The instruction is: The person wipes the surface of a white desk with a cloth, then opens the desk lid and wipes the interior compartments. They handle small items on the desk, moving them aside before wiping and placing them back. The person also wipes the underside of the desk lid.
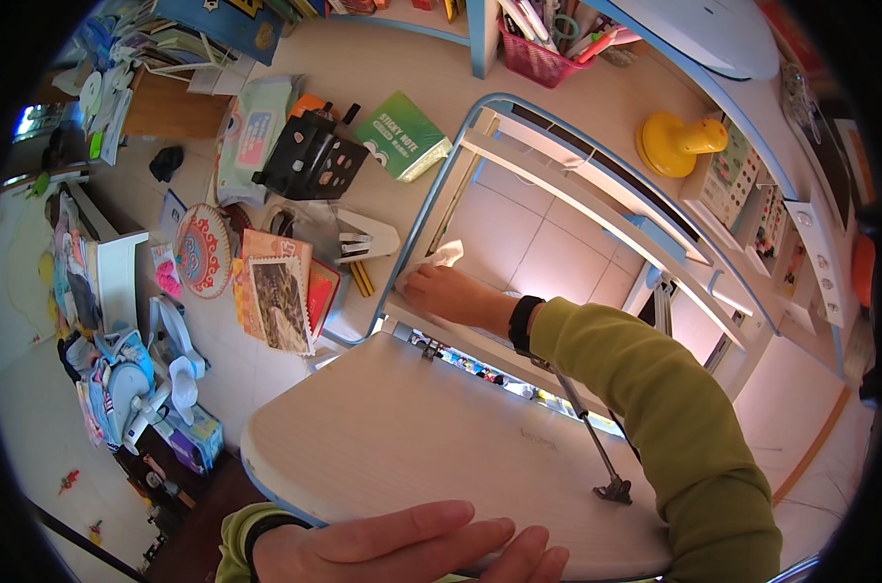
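Observation:
My right hand presses a crumpled white wipe onto the left corner of the desk's pale wooden frame. Its fingers curl over the wipe and hide part of it. In front of me, a hinged desktop panel is swung up, and a metal gas strut links it to the frame. My left hand is over the panel's near edge with its fingers extended and somewhat apart, holding nothing visible. Whether it touches the panel, I cannot tell.
Left on the desk are a green sticky-note box, a black holder, a wipes pack and a postcard-like picture. Behind the opening stand a yellow lamp-like object and a pink pen basket.

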The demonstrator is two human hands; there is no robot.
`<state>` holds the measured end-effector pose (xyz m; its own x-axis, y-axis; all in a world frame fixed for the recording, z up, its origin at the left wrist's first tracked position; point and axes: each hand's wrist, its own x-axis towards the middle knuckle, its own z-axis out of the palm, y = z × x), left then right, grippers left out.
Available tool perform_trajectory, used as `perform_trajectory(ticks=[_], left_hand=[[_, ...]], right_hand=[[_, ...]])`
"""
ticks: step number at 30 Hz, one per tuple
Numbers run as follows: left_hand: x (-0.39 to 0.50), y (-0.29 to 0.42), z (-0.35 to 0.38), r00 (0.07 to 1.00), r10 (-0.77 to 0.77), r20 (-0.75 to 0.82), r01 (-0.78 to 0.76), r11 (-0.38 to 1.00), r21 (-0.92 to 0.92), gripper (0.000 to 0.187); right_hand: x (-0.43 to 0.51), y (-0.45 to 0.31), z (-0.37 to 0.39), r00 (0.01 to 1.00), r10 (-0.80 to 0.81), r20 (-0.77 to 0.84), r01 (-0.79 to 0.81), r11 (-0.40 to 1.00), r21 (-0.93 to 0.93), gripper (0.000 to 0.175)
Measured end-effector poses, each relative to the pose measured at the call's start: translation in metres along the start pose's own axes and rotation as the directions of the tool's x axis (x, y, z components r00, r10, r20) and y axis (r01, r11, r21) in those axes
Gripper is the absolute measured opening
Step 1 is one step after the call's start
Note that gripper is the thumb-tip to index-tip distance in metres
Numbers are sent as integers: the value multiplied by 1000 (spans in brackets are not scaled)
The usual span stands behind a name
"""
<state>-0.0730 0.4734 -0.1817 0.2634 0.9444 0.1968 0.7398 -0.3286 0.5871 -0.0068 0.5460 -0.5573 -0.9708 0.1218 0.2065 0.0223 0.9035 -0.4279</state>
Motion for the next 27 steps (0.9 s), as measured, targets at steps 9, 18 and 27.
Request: perform_trajectory(ticks=[9, 18, 27], left_hand=[[2, 9, 16, 981, -108, -158, 117, 992, 49, 13], [0, 0, 14, 989, -24, -147, 31, 998, 47, 13], [1, 7, 10, 994, -69, -85, 72, 997, 29, 15]], right_hand=[[-32, -9, 1, 824, 547, 147, -509, 601, 616, 17], [-31, -18, 7, 822, 470, 321, -544, 484, 686, 12], [-27, -13, 8, 934, 274, 228, -356, 714, 602, 30]])
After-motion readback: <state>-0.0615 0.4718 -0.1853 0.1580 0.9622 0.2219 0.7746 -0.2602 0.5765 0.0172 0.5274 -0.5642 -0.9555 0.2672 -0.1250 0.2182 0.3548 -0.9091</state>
